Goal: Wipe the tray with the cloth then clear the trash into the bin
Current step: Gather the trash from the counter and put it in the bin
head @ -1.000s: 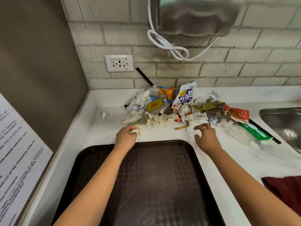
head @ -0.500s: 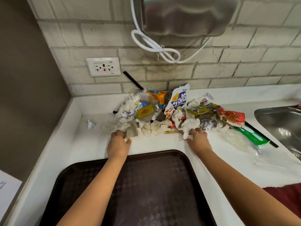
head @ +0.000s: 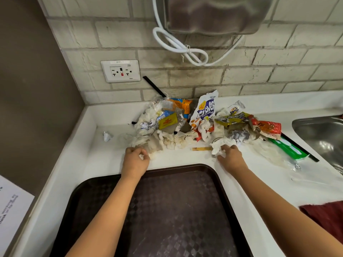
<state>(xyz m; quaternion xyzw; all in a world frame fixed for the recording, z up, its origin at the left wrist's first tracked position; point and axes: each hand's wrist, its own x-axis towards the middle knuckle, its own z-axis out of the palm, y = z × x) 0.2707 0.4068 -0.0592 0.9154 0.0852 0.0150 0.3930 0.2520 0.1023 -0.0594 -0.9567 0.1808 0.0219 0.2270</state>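
A dark brown tray [head: 172, 210] lies on the white counter in front of me, under both forearms. Beyond its far edge a heap of trash [head: 204, 125] spreads along the wall: crumpled white tissues, snack wrappers, a chips bag, a green packet [head: 288, 149]. My left hand [head: 135, 160] has its fingers curled round a bit of white tissue at the heap's left front. My right hand [head: 230, 157] grips a crumpled white tissue [head: 217, 148] at the heap's right front. A dark red cloth [head: 324, 217] lies at the right edge. No bin is in view.
A steel sink [head: 319, 132] is set in the counter at the right. A wall socket [head: 121, 71], a white cable loop [head: 181, 47] and a steel dispenser [head: 213, 13] hang on the brick wall. A small foil scrap [head: 107, 136] and a wooden stick [head: 201, 149] lie loose.
Both hands reached forward from the tray's far edge into the front of the heap and closed their fingers on tissues. The view has shifted a little.
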